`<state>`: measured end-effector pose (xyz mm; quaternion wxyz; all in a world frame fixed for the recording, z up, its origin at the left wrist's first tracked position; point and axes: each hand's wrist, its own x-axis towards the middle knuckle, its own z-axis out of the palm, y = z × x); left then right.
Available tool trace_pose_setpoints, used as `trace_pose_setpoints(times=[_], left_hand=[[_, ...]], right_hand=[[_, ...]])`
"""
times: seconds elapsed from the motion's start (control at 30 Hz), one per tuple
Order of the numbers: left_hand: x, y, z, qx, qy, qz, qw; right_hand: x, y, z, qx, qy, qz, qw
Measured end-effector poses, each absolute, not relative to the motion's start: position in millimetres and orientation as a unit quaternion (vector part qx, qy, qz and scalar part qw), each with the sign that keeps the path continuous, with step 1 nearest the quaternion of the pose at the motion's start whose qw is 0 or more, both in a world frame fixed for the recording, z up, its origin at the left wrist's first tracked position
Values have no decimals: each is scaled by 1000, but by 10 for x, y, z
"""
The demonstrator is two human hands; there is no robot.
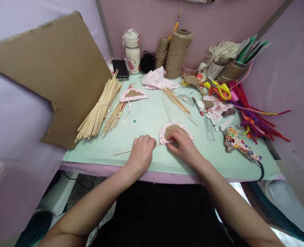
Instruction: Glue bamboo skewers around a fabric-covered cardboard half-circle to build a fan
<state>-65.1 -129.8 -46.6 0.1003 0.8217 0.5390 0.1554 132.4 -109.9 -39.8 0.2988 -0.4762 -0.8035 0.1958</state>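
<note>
Stick (123, 152), thin and light, lies flat on the tabletop (146, 120); it could snap, so hold it near the middle. Left hand (141, 154) fingers curl shut on it. Right hand (184, 146) fingers press the soft half-round cloth piece (187, 131).

The bench (141, 120) is showing mint green, the fan (176, 132) pink floral over brown, the scissors (220, 90) yellow and orange, the twine (177, 55) tan, the sticks (100, 109) pale.
</note>
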Motion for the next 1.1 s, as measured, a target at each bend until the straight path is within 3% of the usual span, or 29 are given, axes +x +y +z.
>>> trace_pose_setpoints(times=[1.1], left_hand=[[-722, -1268, -480, 826, 518, 187, 118]], right_hand=[[1302, -1109, -486, -493, -799, 177, 297]])
